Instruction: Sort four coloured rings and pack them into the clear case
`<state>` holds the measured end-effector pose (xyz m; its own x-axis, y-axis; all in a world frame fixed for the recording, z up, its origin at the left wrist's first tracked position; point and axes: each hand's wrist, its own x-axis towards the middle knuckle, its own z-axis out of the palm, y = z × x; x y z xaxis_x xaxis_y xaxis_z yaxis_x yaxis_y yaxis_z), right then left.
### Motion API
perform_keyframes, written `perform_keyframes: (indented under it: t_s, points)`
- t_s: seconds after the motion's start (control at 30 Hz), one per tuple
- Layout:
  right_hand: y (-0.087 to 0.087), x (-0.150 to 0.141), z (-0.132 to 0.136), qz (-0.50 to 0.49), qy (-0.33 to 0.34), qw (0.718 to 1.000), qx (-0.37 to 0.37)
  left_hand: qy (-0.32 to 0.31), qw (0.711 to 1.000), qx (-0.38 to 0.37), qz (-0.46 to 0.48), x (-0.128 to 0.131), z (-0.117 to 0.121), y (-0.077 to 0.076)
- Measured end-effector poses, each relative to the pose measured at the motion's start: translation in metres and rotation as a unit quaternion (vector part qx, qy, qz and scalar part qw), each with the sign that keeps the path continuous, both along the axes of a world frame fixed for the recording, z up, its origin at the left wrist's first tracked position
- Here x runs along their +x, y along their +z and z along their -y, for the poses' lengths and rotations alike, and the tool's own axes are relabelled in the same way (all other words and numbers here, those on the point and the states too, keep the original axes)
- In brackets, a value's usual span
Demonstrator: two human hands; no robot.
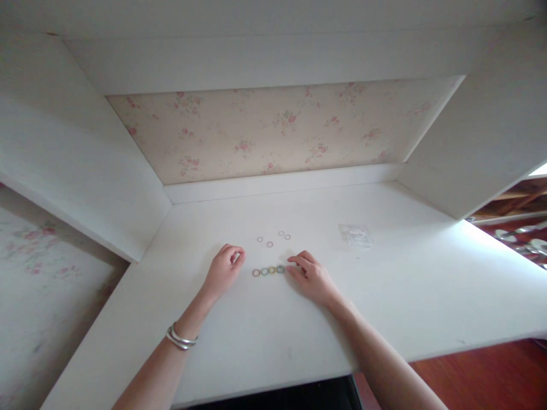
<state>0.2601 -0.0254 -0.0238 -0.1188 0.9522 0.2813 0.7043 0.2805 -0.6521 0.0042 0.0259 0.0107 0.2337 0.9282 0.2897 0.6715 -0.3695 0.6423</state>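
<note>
A short row of several small coloured rings (268, 271) lies on the white desk (265, 330) between my hands. My right hand (311, 276) rests on the desk with its fingertips touching the row's right end, fingers stretched out. My left hand (224, 269) lies just left of the row, its fingers curled inward; I cannot make out whether anything is in them. Several loose pale rings (273, 238) are scattered a little farther back.
A small clear plastic bag (354, 234) lies to the right of the rings. White side panels and a flowered back wall enclose the desk. A silver bangle (181, 338) is on my left wrist. Red-brown floor shows at the lower right.
</note>
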Motion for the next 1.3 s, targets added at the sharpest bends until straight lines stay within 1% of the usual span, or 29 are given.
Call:
perform_keyframes:
  t_s: [0.13,0.27,0.47,0.77,0.93,1.07,1.17,1.23,1.3]
  points:
    - [0.003,-0.01,0.005,0.083,0.032,0.996,0.021,0.007,0.999,-0.043,0.019,-0.016,0.005,-0.019]
    - [0.002,-0.02,0.006,0.109,0.024,0.993,0.037,0.006,0.998,-0.063,0.031,-0.017,0.004,-0.028]
    - [0.0,-0.025,0.002,0.142,0.021,0.989,0.038,-0.011,0.997,-0.077,0.025,-0.019,0.002,-0.03]
    - [0.001,-0.026,0.0,0.157,0.033,0.987,0.027,-0.01,0.997,-0.071,0.009,-0.02,0.004,-0.029]
    - [-0.001,-0.026,0.001,0.136,0.029,0.99,0.024,-0.009,0.998,-0.069,0.007,-0.02,0.004,-0.029]
    - [0.0,-0.024,0.001,0.072,0.008,0.997,0.012,-0.005,0.996,-0.084,0.014,-0.019,0.004,-0.028]
    - [0.004,-0.021,-0.007,0.043,-0.015,0.999,0.006,0.0,0.994,-0.1,0.035,-0.021,0.002,-0.029]
    - [0.009,-0.021,-0.017,0.061,-0.015,0.998,0.001,0.006,0.992,-0.111,0.052,-0.022,0.001,-0.03]
    - [0.013,-0.022,-0.03,0.1,-0.006,0.995,-0.01,0.014,0.99,-0.124,0.069,-0.024,0.0,-0.03]
